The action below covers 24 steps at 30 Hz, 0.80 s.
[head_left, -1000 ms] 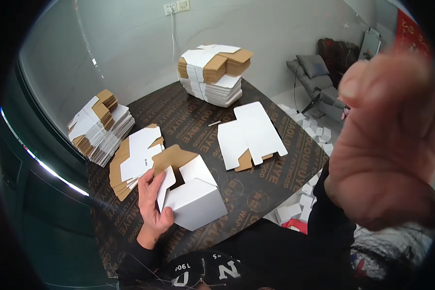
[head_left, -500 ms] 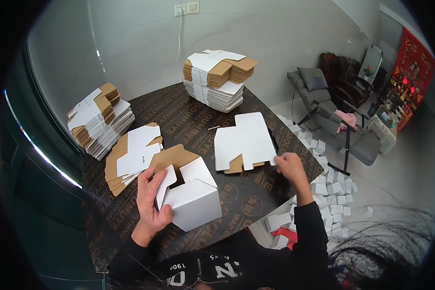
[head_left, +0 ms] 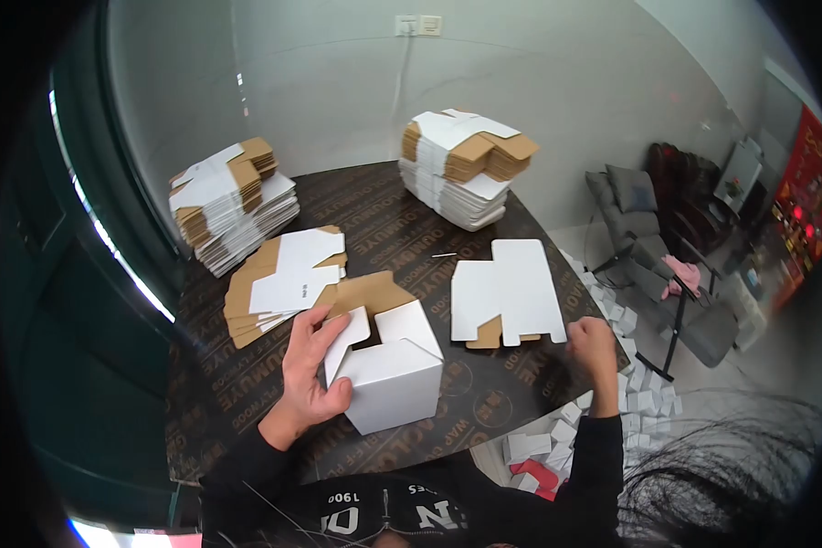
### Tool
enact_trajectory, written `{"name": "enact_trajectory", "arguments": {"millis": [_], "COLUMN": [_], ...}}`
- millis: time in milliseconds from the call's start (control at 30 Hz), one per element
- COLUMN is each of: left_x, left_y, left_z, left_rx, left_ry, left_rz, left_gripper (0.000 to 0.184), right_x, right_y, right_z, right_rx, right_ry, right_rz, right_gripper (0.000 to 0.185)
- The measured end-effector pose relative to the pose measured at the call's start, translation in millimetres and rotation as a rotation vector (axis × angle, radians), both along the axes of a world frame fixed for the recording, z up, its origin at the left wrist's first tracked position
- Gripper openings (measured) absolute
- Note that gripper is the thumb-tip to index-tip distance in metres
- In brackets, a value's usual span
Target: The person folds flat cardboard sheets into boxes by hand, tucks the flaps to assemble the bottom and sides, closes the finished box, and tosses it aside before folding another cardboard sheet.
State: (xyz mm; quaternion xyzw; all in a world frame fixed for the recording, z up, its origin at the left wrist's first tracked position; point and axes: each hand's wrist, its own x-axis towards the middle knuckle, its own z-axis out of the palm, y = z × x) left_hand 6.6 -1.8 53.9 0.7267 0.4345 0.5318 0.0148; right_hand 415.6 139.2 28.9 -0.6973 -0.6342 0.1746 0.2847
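Observation:
My left hand (head_left: 315,374) grips the left side of a partly folded white box (head_left: 397,388), its fingers on a side flap and its thumb on the near wall. The box's top is open, with a brown flap raised at the back. My right hand (head_left: 594,345) is closed at the lower right corner of a flat white carton sheet (head_left: 511,292); what its fingers hold, if anything, is hidden. Fanned flat cartons (head_left: 288,279) lie behind my left hand.
Stacks of flat cartons stand at the table's back left (head_left: 233,205) and back middle (head_left: 466,169). A thin stick (head_left: 444,255) lies between them and the sheet. Many small white boxes (head_left: 644,397) cover the floor at right, near a grey recliner (head_left: 639,224).
My right hand has come down from close to the camera to the flat sheet's corner. My left hand stays on the box. The view has shifted, so the table's things appear further right.

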Motion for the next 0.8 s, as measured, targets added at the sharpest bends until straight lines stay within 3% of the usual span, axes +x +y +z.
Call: {"name": "enact_trajectory", "arguments": {"millis": [33,200,267,367,500,800], "left_x": [0.1,-2.0,-2.6,-0.9,-2.7,-5.6], "left_y": [0.1,-4.3,-4.5,-4.9,-7.8,-6.7], "left_z": [2.2,-0.4,-2.0,-3.5,-1.1,-0.5], "left_rx": [0.007,-0.012,-0.009,-0.008,-0.026,-0.05], "left_ry": [-0.003,-0.009,-0.008,-0.01,0.013,-0.001], "left_rz": [0.002,0.011,0.005,0.012,0.02,0.016], "left_gripper": [0.065,0.066,0.067,0.067,0.068,0.069], "right_x": [-3.5,-50.8,-59.5,-71.5,-90.6,-125.5], "right_y": [-0.1,-45.8,-53.4,-68.1,-84.2,-83.3], "right_z": [4.4,108.7,136.7,188.0,228.8,225.6], "right_rx": [0.156,0.555,0.844,0.922,0.985,0.971], "right_ry": [-0.247,0.514,0.639,0.822,0.735,0.622], "right_rz": [-0.037,0.321,0.572,0.857,1.078,1.266], "right_gripper": [0.026,0.02,0.028,0.044,0.042,0.038]}}
